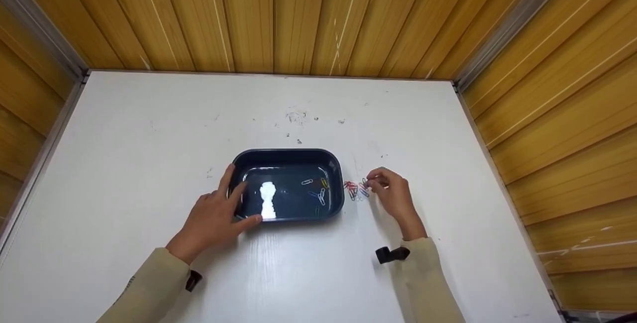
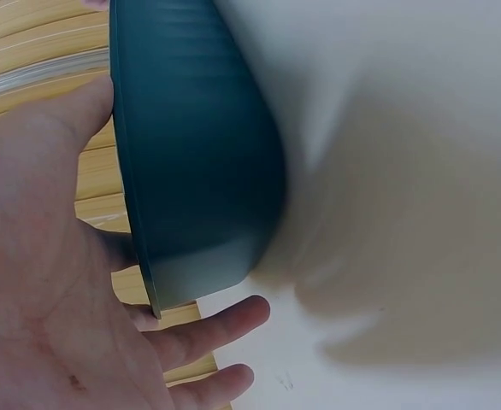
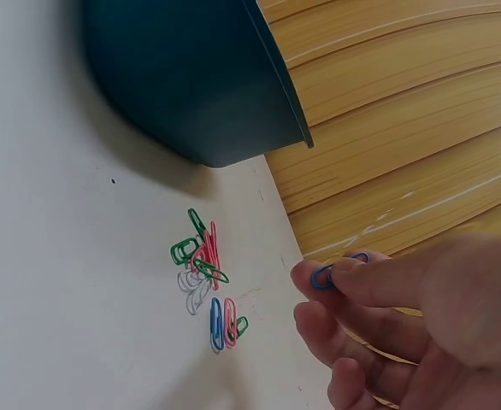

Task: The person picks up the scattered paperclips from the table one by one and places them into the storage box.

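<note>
A dark blue-green rectangular tray (image 1: 288, 216) stands on the white table, with several paper clips (image 1: 322, 196) inside near its right end. My left hand (image 1: 211, 218) rests spread over the tray's left end, thumb at the front rim and a finger reaching inside; in the left wrist view its outer fingers stretch past the tray wall (image 2: 203, 162). Between thumb and forefinger, my right hand (image 3: 387, 316) pinches a blue paper clip (image 3: 321, 278) above the table. Close to that hand, right of the tray, lies a small pile of red, green, white and blue paper clips (image 1: 352, 189).
Dark scuff marks (image 1: 297, 118) show on the white table (image 1: 149, 163) behind the tray. Yellow wood-look panels (image 1: 293, 19) wall the table at the back and sides, with metal corner posts (image 1: 517, 19). A bright reflection lies on the tray's floor.
</note>
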`<state>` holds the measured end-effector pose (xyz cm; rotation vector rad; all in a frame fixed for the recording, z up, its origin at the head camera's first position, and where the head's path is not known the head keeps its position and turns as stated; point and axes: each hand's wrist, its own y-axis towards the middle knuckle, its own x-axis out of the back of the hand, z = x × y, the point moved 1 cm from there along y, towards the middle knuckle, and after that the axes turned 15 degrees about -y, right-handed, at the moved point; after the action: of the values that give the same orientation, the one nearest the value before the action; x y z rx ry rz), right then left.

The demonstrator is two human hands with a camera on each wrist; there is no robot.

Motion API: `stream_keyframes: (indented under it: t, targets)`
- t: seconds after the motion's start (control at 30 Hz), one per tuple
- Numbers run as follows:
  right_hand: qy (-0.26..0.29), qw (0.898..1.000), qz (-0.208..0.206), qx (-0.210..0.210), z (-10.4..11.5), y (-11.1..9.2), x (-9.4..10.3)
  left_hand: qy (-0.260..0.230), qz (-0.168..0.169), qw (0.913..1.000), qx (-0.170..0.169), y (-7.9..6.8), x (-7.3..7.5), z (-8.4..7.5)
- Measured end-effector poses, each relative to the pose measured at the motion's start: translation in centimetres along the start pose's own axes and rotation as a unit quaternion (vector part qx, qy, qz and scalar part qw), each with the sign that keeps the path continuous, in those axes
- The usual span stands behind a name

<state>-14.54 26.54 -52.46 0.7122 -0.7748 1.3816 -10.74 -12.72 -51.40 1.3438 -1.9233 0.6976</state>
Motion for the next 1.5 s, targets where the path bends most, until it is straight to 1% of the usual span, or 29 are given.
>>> stream_keyframes:
  t: [0.07, 0.4, 0.63, 0.87, 0.97, 1.07, 1.23, 1.5]
  targets:
    - [-0.005, 1.000, -0.005, 0.005, 0.2, -0.1, 0.1, 0.003, 0.002, 1.0000, 0.002, 0.0, 0.1, -0.1]
    - [0.014, 0.999, -0.021, 0.027, 0.8, 0.1, 0.2, 0.018, 0.008, 0.9998, -0.003, 0.3, 0.2, -0.4]
    - [0.015, 0.999, -0.019, 0.032, 0.8, 0.2, 0.0, 0.020, 0.009, 0.9997, -0.006, 0.5, 0.6, -0.6]
    - [0.028, 0.998, -0.011, 0.048, 1.0, 0.2, -0.2, 0.016, 0.009, 0.9998, -0.011, 0.6, 0.6, -0.5]
    - [0.029, 0.998, -0.016, 0.049, 1.2, 0.3, -0.2, 0.017, 0.009, 0.9997, -0.012, 0.6, 0.6, -0.6]
    - [0.032, 0.998, -0.020, 0.050, 1.4, 0.4, -0.4, 0.017, 0.011, 0.9997, -0.008, 0.6, 0.5, -0.6]
    - [0.037, 0.998, -0.006, 0.056, 1.6, 0.4, -0.8, 0.016, 0.013, 0.9998, -0.001, 0.5, 0.4, -0.5]
    - [0.042, 0.997, -0.005, 0.070, 2.3, 0.5, -0.9, 0.027, 0.010, 0.9996, -0.003, 0.6, 0.3, -0.4]
